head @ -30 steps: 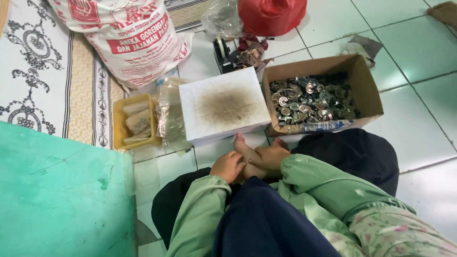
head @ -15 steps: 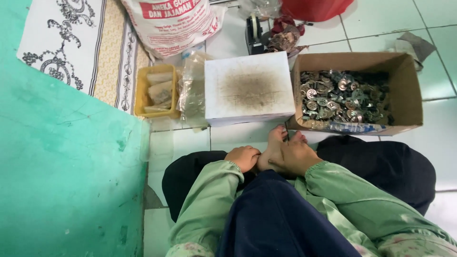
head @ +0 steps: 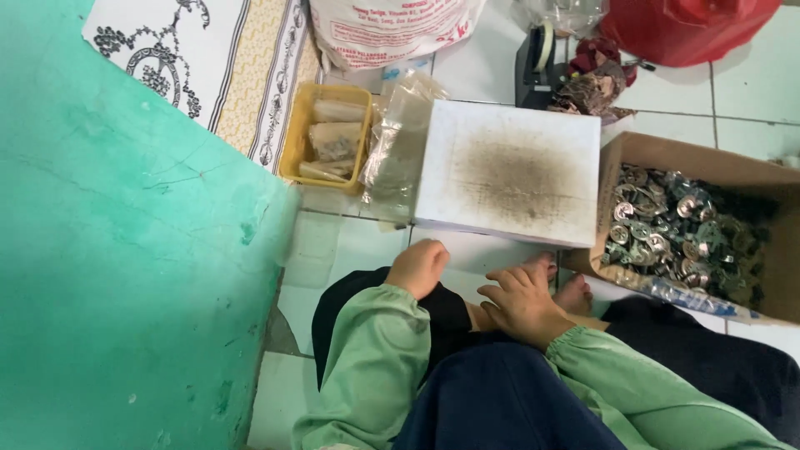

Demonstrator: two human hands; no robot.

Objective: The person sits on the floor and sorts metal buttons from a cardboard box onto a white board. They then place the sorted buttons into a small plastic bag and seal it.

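At the lower centre of the frame, the left hand (head: 418,267) is resting with fingers curled and holding nothing, while the right hand (head: 521,302) is lying with fingers spread on the bare foot (head: 573,293), just below the stained white block (head: 508,172) on the tiled floor (head: 333,250).

The person wears a loose, pale green top with long sleeves; each sleeve is full and soft, creased along its length and gathered into a puffed, elasticated cuff at the wrist. Near the lower right edge the green cloth shows a faint floral print. A dark navy garment covers the lap, and black cloth spreads beneath it on both sides. The left hand (head: 419,267), the right hand (head: 521,302) and the feet are bare, with no rings or watch showing
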